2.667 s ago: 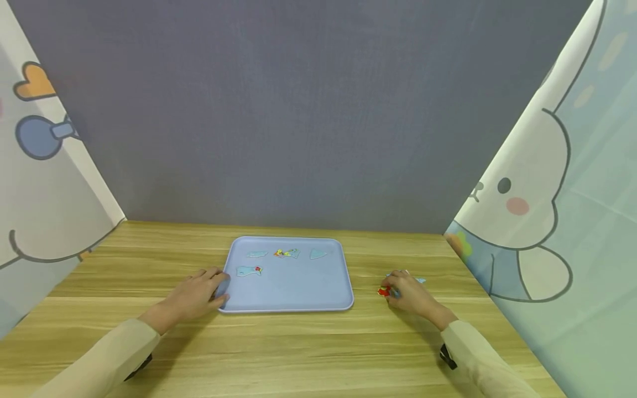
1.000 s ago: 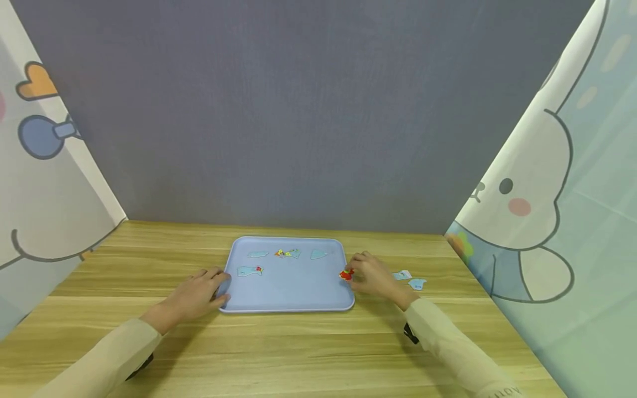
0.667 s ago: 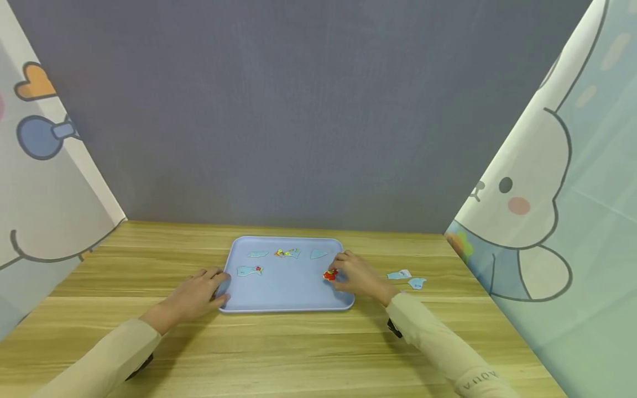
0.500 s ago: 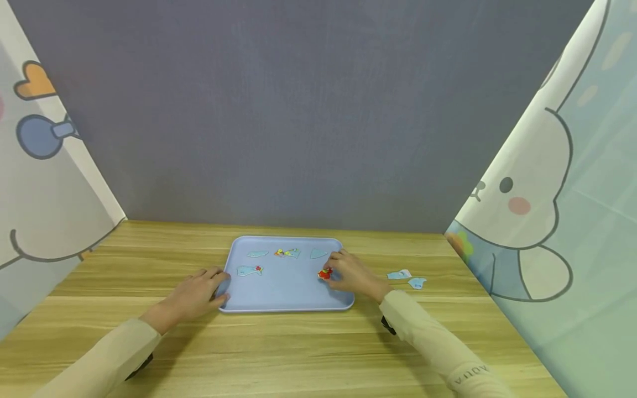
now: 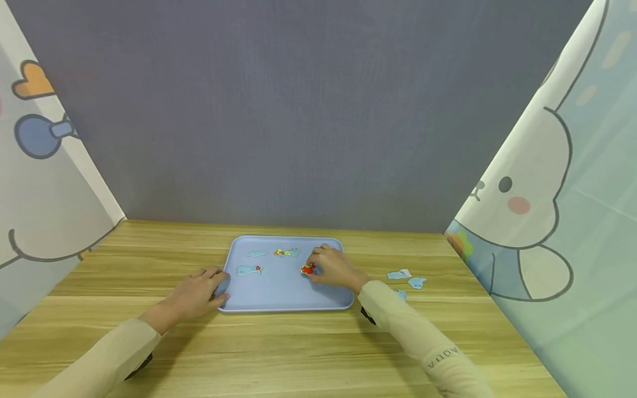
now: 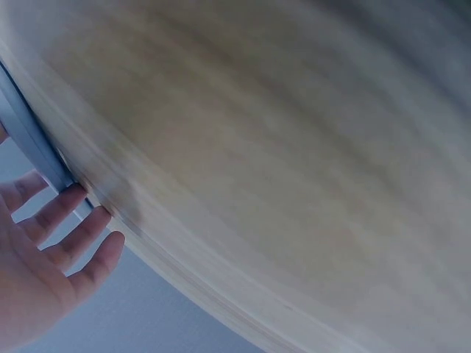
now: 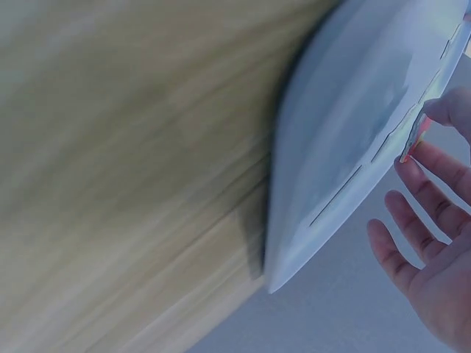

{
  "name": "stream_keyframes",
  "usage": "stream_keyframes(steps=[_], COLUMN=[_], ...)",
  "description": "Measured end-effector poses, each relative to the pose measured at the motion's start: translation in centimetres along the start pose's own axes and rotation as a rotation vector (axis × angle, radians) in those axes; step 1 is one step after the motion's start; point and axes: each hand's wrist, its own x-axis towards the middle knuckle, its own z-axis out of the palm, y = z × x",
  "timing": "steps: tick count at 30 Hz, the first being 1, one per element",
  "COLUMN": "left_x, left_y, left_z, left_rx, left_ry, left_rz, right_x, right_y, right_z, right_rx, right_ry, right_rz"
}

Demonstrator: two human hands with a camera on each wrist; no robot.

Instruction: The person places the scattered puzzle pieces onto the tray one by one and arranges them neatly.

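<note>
My right hand (image 5: 332, 268) pinches a small red puzzle piece (image 5: 307, 269) between thumb and fingertips, over the right half of a pale blue tray (image 5: 283, 298). In the right wrist view the puzzle piece (image 7: 417, 138) stands tilted between thumb and index finger, the other fingers spread. Several flat puzzle pieces lie in the tray: a light blue one (image 5: 257, 254), one with a yellow and orange figure (image 5: 287, 252), and one with a red spot (image 5: 249, 270). At the tray's left rim rests my left hand (image 5: 195, 294), its relaxed fingertips touching the edge.
On the wooden table (image 5: 278, 354), right of the tray, lie a blue and white piece (image 5: 399, 274), a light blue piece (image 5: 417, 283) and another blue piece (image 5: 400, 295) partly behind the right sleeve. A grey panel (image 5: 283, 121) closes off the back; printed cloths flank both sides.
My right hand has picked the red puzzle piece up from the table at the right and carried it left over the tray. My left hand has stayed at the tray's rim.
</note>
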Motion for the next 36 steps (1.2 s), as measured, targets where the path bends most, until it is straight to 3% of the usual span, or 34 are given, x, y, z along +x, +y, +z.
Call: stream_keyframes(steps=[18, 36], left_x=[0.0, 0.0], left_y=[0.1, 0.1], left_z=[-0.2, -0.2], left_rx=[0.001, 0.002], left_ry=[0.0, 0.0], left_rz=[0.006, 0.003], right_x=[3.8, 5.4], right_y=[-1.8, -2.7], right_z=[0.5, 1.1], right_rx=[-0.042, -0.101], right_ry=[-0.125, -0.197], right_rz=[0.038, 0.001])
